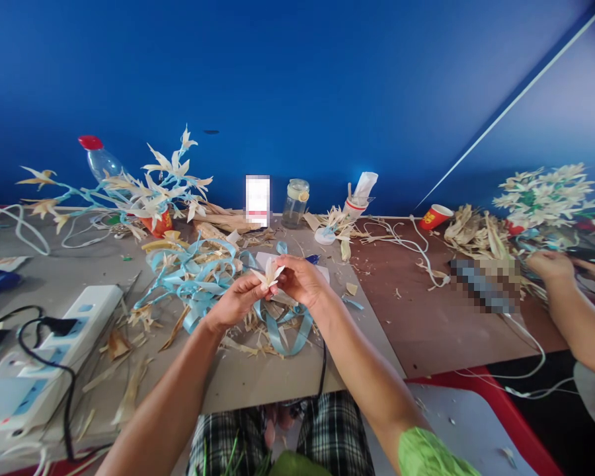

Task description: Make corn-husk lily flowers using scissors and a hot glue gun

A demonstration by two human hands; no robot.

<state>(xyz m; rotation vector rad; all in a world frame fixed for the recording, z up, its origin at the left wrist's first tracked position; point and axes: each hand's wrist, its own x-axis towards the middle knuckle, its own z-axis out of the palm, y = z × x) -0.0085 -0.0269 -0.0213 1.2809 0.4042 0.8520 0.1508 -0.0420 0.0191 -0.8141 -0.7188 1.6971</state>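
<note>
"What's being held there?"
"The bare left hand (pixel 238 297) and bare right hand (pixel 303 279) both pinch a cream, star-shaped papery flower (pixel 268 276)."
"And around them?"
"A tangle of shiny light-blue ribbon (pixel 208 287), with dry tan husk scraps (pixel 116 345) nearby."
"Farther back?"
"A clear cylindrical jar (pixel 293 208) near the blue wall (pixel 297 79)."

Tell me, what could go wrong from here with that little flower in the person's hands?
First, the pale flower sits in a fingertip grip between the left hand and the right hand; its thin petals might crease or tear if squeezed.

Second, loose blue ribbon lies tangled around and below the hands, so it could snag a finger or the flower.

Third, dry scraps lie near the plugged-in power strip, perhaps a fire hazard.
</note>
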